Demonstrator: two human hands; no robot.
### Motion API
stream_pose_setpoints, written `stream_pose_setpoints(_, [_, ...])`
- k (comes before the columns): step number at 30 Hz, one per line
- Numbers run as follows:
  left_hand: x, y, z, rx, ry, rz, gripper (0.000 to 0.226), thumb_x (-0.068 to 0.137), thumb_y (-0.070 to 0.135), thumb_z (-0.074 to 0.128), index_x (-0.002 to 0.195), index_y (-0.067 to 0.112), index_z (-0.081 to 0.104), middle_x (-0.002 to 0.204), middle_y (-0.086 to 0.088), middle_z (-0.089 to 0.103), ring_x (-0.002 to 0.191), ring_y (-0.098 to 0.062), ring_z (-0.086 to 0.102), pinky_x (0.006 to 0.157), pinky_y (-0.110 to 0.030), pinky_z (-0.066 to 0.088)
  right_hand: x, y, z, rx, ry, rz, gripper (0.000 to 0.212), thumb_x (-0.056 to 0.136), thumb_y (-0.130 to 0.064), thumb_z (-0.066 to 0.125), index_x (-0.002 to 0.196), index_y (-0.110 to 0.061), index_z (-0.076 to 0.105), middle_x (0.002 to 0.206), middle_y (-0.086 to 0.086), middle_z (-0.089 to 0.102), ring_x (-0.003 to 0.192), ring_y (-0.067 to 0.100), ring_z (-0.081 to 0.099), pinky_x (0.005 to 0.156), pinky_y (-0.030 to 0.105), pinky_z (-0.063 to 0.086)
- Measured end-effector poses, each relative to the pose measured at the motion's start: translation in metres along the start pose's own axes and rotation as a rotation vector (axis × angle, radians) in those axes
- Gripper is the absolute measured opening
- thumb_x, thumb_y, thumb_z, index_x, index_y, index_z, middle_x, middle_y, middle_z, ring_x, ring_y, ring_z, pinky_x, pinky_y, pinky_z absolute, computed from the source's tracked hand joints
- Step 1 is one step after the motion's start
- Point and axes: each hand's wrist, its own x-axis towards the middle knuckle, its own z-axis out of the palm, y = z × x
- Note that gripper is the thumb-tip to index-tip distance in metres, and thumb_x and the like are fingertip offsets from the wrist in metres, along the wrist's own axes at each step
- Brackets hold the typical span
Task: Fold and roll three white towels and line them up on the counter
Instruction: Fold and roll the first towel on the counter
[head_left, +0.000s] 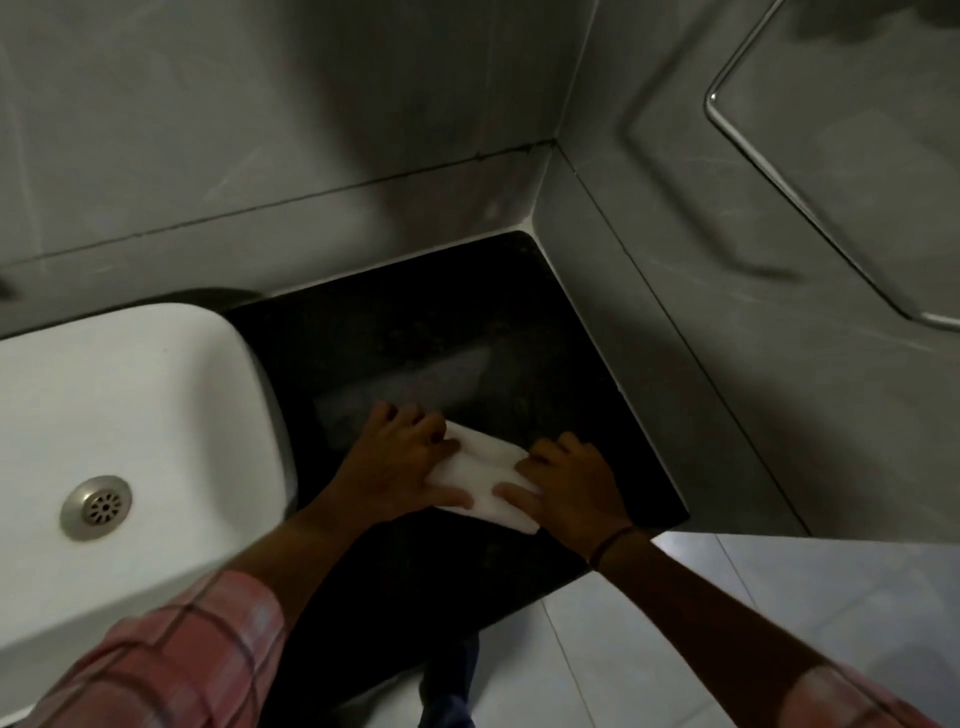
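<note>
Small white cloth towel (488, 480), folded into a compact bundle, lies on the black polished stone table (431, 332), near its front edge, right of the white ceramic basin (130, 395). Left hand (400, 462) lies on the towel's left end, fingers spread, thumb across the cloth. Right hand (566, 486) presses the right end, fingers curled over it. Pink checked sleeves on both arms.
</note>
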Motion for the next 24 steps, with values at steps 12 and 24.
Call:
stream_pose_setpoints(12, [0.029,-0.02,-0.066,-0.551,-0.347,-0.138,0.045,0.115,0.055,0.067,0.149,0.025,0.069,0.15,-0.004,0.067,0.138,-0.026,0.063,0.116,-0.044,0.05,-0.011,-0.001,-0.018,0.591,-0.206,0.3,0.055,0.105,-0.059,0.074,0.14,-0.017,0.068,0.127,0.003,0.067,0.122,0.031,0.071,0.105,0.052,0.065])
stream_pose_setpoints(24, [0.02,0.066,-0.03,-0.45,0.083,-0.59,0.035,0.113,0.047,0.07,0.14,0.025,0.073,0.151,-0.013,0.066,0.137,-0.035,0.067,0.109,-0.051,0.063,-0.024,-0.036,0.03,-0.056,0.144,0.141,0.048,0.074,-0.042,0.095,0.115,-0.025,0.076,0.119,0.013,0.076,0.097,0.039,0.071,0.071,0.053,0.067])
